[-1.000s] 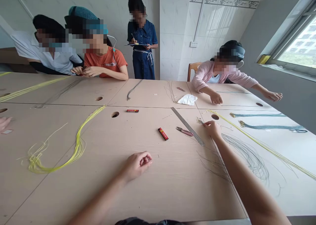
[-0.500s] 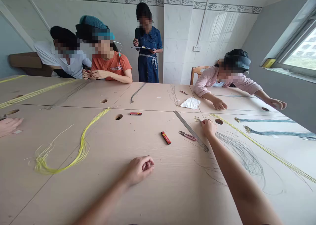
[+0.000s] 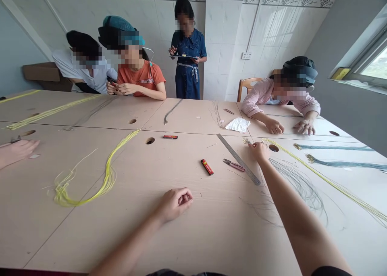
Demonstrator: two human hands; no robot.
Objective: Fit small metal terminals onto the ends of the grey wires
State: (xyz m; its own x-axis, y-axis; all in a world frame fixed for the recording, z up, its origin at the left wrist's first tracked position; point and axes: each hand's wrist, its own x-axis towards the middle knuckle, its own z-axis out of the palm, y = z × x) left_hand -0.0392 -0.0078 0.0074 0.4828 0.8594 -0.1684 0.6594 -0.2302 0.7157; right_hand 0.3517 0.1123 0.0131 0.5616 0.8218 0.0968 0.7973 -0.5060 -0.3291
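Note:
My left hand (image 3: 177, 203) rests on the table with its fingers curled in a loose fist, and nothing shows in it. Farther out to the right, my right hand (image 3: 260, 151) is closed on a bundle of thin grey cords (image 3: 298, 183) close to their gold-coloured ends (image 3: 246, 140). The loose lengths fan out in curves to the right of my forearm. Just left of that hand lies a steel ruler (image 3: 238, 159), with small pink-handled thread snips (image 3: 234, 165) beside it. A red and black box (image 3: 207, 167) sits between my hands.
Yellow cords (image 3: 109, 175) curve across the left; another yellow bundle (image 3: 326, 181) runs along the right. Two blue-grey bundles (image 3: 338, 147) lie beyond it. A white tissue (image 3: 238, 124) and round table holes (image 3: 150, 140) are farther back. Co-workers sit opposite; one person stands holding a clipboard (image 3: 184, 57).
The view has shifted slightly, so everything sits a little farther right. The co-worker at the far right has drawn an outstretched hand inward onto the table. My hands keep their places.

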